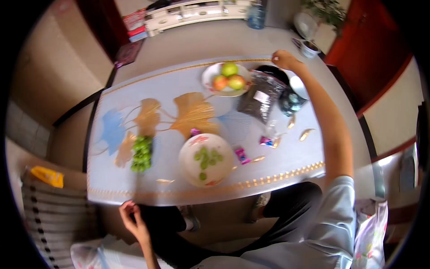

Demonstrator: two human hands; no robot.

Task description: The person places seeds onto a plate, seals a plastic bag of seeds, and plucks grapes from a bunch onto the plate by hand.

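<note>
"Where are our hands?"

"Our right hand [286,59] curls at the table's [109,177] far edge, beside the black thing [281,74]; we can't tell its grip. Our left hand [136,224], part open, shows nothing held."

"And the green grapes [141,154]?"

"Near the near-left corner: light, probably soft; we'd cradle them underneath."

A bunch of green grapes [142,154] lies on the table [163,148] at the near left, its plump fruit packed close together in a lengthwise cluster running from near to far. More green grapes [204,161] lie loose inside a round white bowl [187,172] with red patterning, which sits upright near the middle of the near edge, to the right of the bunch. At the far right, a dark, rounded object [274,71] rests near the far edge; it is partly hidden and too blurred to identify.
</note>
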